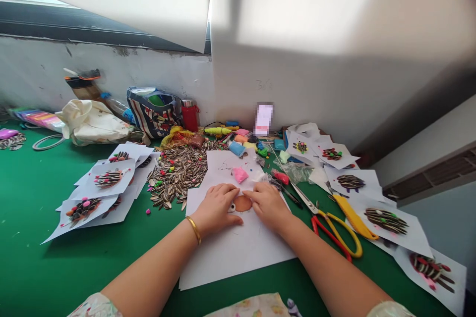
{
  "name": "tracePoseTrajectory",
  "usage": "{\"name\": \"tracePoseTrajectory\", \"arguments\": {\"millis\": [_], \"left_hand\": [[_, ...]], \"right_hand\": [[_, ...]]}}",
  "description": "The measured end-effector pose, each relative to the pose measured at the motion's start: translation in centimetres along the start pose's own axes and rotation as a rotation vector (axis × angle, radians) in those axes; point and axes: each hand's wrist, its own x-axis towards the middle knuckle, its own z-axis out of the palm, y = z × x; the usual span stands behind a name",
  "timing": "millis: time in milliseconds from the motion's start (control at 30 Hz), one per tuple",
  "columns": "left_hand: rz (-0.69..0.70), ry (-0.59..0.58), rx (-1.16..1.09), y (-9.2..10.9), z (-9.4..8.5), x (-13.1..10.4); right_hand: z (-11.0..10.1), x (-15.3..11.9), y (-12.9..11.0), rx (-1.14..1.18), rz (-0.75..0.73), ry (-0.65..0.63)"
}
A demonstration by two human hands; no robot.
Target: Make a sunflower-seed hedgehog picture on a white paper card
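A flat brown oval [244,203], apparently modelling clay, lies on the white paper [223,252] between my hands. Beside its left end is a small white round piece with a dark dot [232,206], close to the fingers of my left hand [217,205]. That hand rests on the sheet, thumb and fingers apart, index finger near the oval's upper edge. My right hand [269,205] lies across from it, fingertips touching the oval's upper right edge; some of its fingers are hidden underneath. Small marks are drawn below the oval. Above sits a pink clay lump [240,174].
Sunflower seeds [178,173] are heaped at the back left. Finished seed pictures lie left [107,178] and right [386,220]. Scissors [330,230] and a yellow-handled cutter [355,215] lie right of my hand. Bags [154,111], a red bottle [190,115] and a phone [264,119] stand along the wall.
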Motion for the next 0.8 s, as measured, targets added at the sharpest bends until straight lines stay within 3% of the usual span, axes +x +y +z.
{"name": "tracePoseTrajectory", "arguments": {"millis": [167,800], "left_hand": [[0.005,-0.004,-0.012,0.0,0.0,-0.1],[0.023,-0.019,0.025,0.0,-0.1,-0.2]], "right_hand": [[-0.5,-0.4,1.4,-0.005,0.017,0.024],[-0.9,-0.6,0.9,-0.021,-0.016,-0.057]]}}
